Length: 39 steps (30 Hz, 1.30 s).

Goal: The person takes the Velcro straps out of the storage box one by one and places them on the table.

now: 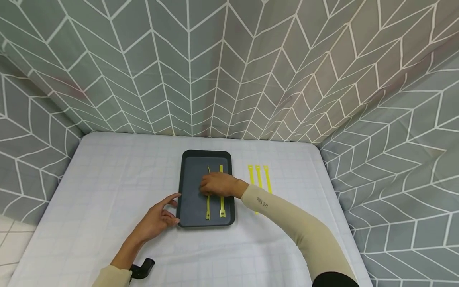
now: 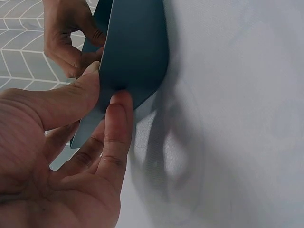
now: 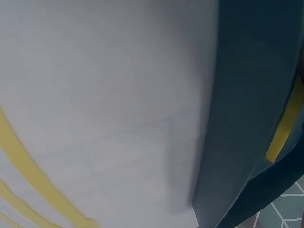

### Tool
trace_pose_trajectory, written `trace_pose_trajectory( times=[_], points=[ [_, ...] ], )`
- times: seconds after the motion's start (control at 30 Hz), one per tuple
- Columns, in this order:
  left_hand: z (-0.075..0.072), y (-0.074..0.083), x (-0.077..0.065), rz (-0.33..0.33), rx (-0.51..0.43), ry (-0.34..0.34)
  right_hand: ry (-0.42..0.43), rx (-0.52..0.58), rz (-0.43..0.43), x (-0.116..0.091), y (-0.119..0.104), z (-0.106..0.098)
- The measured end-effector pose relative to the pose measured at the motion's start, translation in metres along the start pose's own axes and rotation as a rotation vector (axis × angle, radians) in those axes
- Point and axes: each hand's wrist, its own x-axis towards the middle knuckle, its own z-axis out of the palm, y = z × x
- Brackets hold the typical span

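Observation:
A dark grey tray (image 1: pixel 192 211) lies on the white-covered table. My left hand (image 1: pixel 156 218) holds its near-left edge; in the left wrist view, the thumb is at the rim and a fingertip presses on the outer wall. Inside the tray, my right hand (image 1: pixel 219 184) is bent over a yellow strap cable tie (image 1: pixel 208 209), its fingers curled down on the strap's middle. That strap looks narrow, turned nearly edge-on. To its right, a second yellow cable tie (image 1: pixel 222 207) lies flat, slotted head toward me, partly under the hand. My right fingertips are hidden in the right wrist view.
Three more yellow cable ties (image 1: pixel 258 173) lie side by side on the table right of the tray, partly covered by my right sleeve (image 1: pixel 287 223). A black curved object (image 1: pixel 143 269) is beside my left wrist. Patterned grey curtains (image 1: pixel 208 79) surround the table (image 1: pixel 125 167).

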Motion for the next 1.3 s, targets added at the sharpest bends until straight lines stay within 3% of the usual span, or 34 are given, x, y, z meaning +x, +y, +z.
trace_pose_trajectory(
  times=[0.27, 0.57, 0.87, 1.03, 1.2, 1.3],
  points=[
    [0.0, -0.001, -0.001, 0.001, -0.003, 0.002, -0.004, -0.017, 0.015, 0.002, -0.005, 0.0],
    [-0.002, -0.001, 0.004, 0.009, -0.002, 0.01, 0.065, 0.0, 0.022, 0.001, 0.001, -0.01],
    [0.004, -0.006, -0.003, -0.023, -0.034, 0.016, 0.139, 0.061, 0.042, -0.008, -0.005, -0.017],
    [0.006, -0.005, -0.006, -0.064, -0.014, 0.027, 0.254, 0.175, 0.066, -0.013, -0.002, -0.02],
    [0.004, -0.003, -0.005, -0.05, -0.004, 0.023, 0.424, 0.316, 0.092, -0.017, 0.007, -0.029],
    [0.002, -0.001, -0.003, -0.035, -0.004, 0.016, 0.479, 0.391, 0.105, -0.02, 0.012, -0.034]
  ],
)
